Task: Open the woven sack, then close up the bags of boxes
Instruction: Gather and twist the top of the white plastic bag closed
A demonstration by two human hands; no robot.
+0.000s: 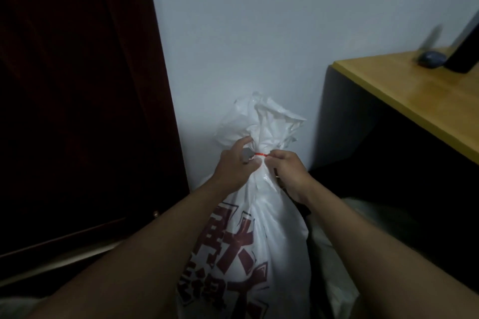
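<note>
Sack: woven sack [261,217] stood on the floor against the wall, neck tied with red tie [261,154] | Fingers: left hand [237,166] gripped the neck, right hand [286,167] pinched the tie | Advice: steady neck, work tie loose without tearing.

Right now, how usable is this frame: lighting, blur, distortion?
Head view: dim overall, the dark door almost featureless; the white woven sack and its red tie stay readable between the left hand and right hand. Wide-angle bend tilts the wooden desk; the small objects on it are smeared.
</note>
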